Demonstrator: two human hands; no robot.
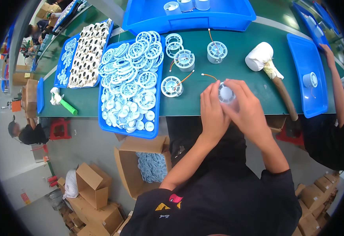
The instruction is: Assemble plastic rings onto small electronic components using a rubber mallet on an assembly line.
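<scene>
Between my two hands, close to the table's front edge, is a light-blue round plastic housing (226, 94) with a pale disc in its middle. My left hand (213, 112) wraps its left side and my right hand (244, 106) curls over its right side, so the fingers hide most of its wall. An orange wire (209, 76) with a small white plug sticks out beyond my left fingertips. Three similar housings with wires stand nearby: one on its own (216, 52), one beside the loose rings (184, 60), and one nearer me (172, 86).
Left of my hands, a blue tray (156, 118) is heaped with spoked rings and small discs. A cloth-wrapped mallet (276, 74) lies to the right. A blue bin (187, 23) is at the back. Another person's arm (337, 90) reaches beside the right tray (305, 51).
</scene>
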